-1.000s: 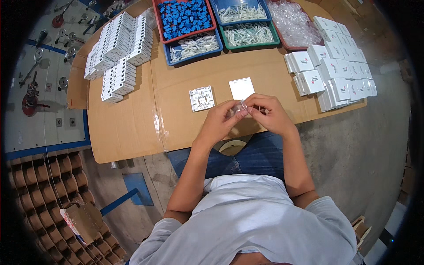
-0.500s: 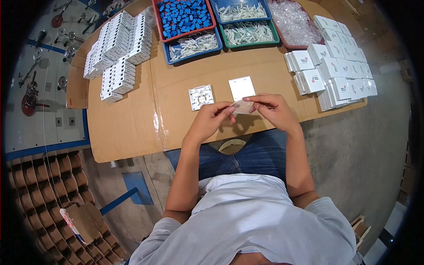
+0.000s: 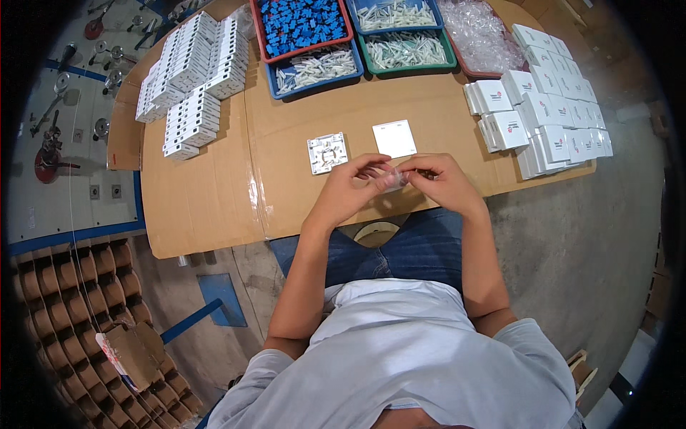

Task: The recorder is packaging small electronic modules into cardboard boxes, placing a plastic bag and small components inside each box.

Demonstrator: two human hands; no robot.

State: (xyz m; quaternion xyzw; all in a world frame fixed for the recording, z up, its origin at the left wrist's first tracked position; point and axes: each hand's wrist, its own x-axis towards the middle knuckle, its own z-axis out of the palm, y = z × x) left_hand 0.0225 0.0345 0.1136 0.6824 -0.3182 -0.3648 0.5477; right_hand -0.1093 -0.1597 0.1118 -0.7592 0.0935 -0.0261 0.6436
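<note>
Between my hands, just above the table's near edge, is a small clear plastic bag (image 3: 394,181), now bunched up. My left hand (image 3: 348,190) is closed on its left side, with the fingers curled over it. The fingertips of my right hand (image 3: 444,183) pinch its right side. Whether anything lies inside the bag I cannot make out. Just beyond my left hand lies a square white plastic frame (image 3: 327,153), its moulded inner structure facing up. A flat white square plate (image 3: 394,139) rests beyond the bag, to the frame's right.
The cardboard-covered table (image 3: 207,207) holds stacked white modules (image 3: 191,125) at far left and stacked white boxes (image 3: 554,107) at right. Along the back stand a red tray (image 3: 267,53) of blue parts, blue and green trays (image 3: 409,71) of small whitish pieces, and clear bags (image 3: 480,36).
The bag was stretched flatter between my fingertips and is now crumpled. My left hand has moved slightly right, its fingers curling over the bag. The frame and plate stay put.
</note>
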